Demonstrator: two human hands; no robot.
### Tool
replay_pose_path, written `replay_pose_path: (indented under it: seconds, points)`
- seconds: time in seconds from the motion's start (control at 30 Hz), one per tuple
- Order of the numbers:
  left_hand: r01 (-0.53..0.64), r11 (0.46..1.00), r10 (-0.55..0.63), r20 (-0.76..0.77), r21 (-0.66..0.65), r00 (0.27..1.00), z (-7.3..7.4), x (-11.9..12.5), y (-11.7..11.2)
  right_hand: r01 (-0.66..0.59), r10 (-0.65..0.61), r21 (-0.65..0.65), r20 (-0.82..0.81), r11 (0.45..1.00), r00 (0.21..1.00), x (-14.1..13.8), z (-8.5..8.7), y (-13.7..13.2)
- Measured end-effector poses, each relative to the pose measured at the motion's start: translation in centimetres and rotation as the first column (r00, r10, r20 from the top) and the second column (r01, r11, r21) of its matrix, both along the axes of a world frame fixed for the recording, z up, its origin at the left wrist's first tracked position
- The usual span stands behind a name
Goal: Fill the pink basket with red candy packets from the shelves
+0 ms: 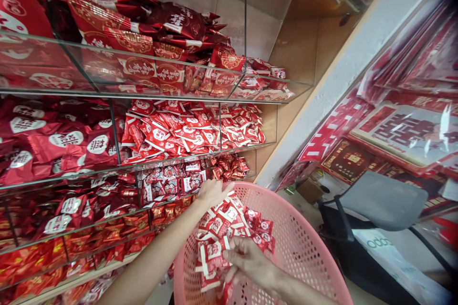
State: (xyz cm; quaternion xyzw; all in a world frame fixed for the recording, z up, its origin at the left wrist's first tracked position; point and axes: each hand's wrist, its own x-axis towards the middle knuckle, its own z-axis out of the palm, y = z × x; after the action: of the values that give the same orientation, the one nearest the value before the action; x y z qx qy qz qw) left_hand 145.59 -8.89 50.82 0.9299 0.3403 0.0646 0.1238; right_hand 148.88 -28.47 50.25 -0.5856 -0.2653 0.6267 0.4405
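A pink perforated basket (300,219) stands below the shelves with small red-and-white wrapped packets (231,212), probably sweets, heaped in its left half. My left hand (214,194) is at its upper left rim, fingers bent over the edge; their undersides are hidden. Inside the basket, my right hand (250,259) has curled fingers against a red-and-white packet (213,253), its edge at thumb and forefinger. A few darker red packets (263,231) lie just beyond that hand.
Glass-divided shelves (200,97) on the left hold several kinds of red packets. A pale post (322,76) slants beside them. At right stand a grey-backed chair (384,205) with a white bag (397,257) and red wrapped goods (400,128).
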Motion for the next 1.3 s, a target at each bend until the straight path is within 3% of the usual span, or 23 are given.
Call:
replay_pose_path:
  seconds: [0.27,0.43,0.63,0.73,0.87,1.03,1.1,1.17,1.23,1.3]
  points:
    - [-0.013,0.999,0.013,-0.014,-0.037,1.000,0.3,0.0,-0.1,-0.065,0.062,-0.139,-0.030,0.988,0.998,-1.6,-1.9,-0.2]
    - [0.003,1.000,-0.003,-0.009,-0.023,1.000,0.4,-0.1,-0.1,-0.258,0.262,-0.206,-0.011,0.944,0.965,0.3,-2.3,-2.1]
    - [-0.013,1.000,0.012,-0.015,-0.028,1.000,0.5,0.1,-0.2,-0.306,0.329,-0.225,0.073,0.925,0.941,1.9,-3.6,-3.6]
    - [-0.011,1.000,0.010,-0.017,-0.027,1.000,0.6,0.1,-0.3,-0.333,0.348,-0.228,0.027,0.915,0.937,1.5,-3.5,-3.4]
    - [-0.006,1.000,0.005,-0.020,-0.018,1.000,0.6,0.0,-0.3,-0.400,0.396,-0.122,-0.057,0.908,0.917,0.7,-3.2,-3.3]
    - [-0.010,1.000,0.010,-0.020,-0.005,1.000,0.4,-0.1,-0.3,-0.435,0.434,-0.096,-0.027,0.895,0.900,1.3,-1.6,-3.1]
    - [-0.013,1.000,0.013,-0.014,-0.003,1.000,0.5,0.0,-0.3,-0.424,0.424,-0.115,-0.032,0.898,0.905,1.8,-0.5,-2.9]
    - [-0.013,1.000,0.013,-0.009,-0.006,1.000,0.5,0.0,-0.4,-0.339,0.335,-0.126,-0.053,0.932,0.941,2.0,0.4,-2.7]
    - [-0.015,1.000,0.014,-0.009,-0.013,1.000,0.6,0.0,-0.4,-0.162,0.149,-0.150,-0.097,0.975,0.984,1.8,1.0,-2.7]
    - [-0.017,1.000,0.016,-0.010,-0.023,1.000,0.7,0.0,-0.4,0.022,-0.055,-0.211,-0.152,0.977,0.987,1.1,1.2,-2.8]
